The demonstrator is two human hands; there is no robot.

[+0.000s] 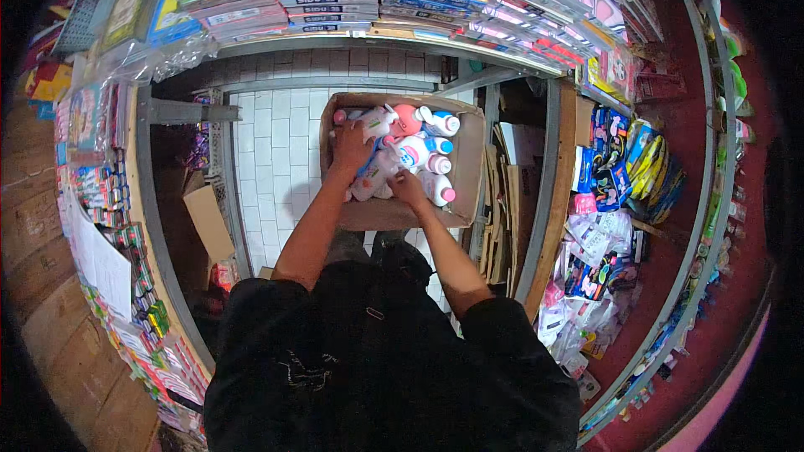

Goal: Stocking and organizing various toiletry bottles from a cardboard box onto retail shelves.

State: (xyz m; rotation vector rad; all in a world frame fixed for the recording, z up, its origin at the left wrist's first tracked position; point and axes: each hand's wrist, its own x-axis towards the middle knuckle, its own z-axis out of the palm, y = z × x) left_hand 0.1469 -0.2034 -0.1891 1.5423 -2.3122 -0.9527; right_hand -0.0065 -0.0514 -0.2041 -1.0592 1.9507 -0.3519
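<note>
An open cardboard box [402, 218] holds several plastic bottles, mostly white with pink or blue caps, lying and standing close together. In its left part, my left hand [352, 145] rests on a white bottle [375, 123]; whether the fingers grip it is not clear. Near the middle, my right hand [405, 187] has its fingers bent at clear plastic beside the white bottles, and its grasp is hidden. A coral-coloured bottle [408, 119] lies at the back of the box. A white bottle with a pink cap [439, 189] is to the right of my right hand.
Stacked packaged notebooks [333, 0] fill the counter beyond the box. Metal-framed shelves stand on both sides. Flattened cardboard [502, 220] leans at the right, and a loose cardboard piece [209, 223] is at the left. White tiles [273, 150] cover the floor.
</note>
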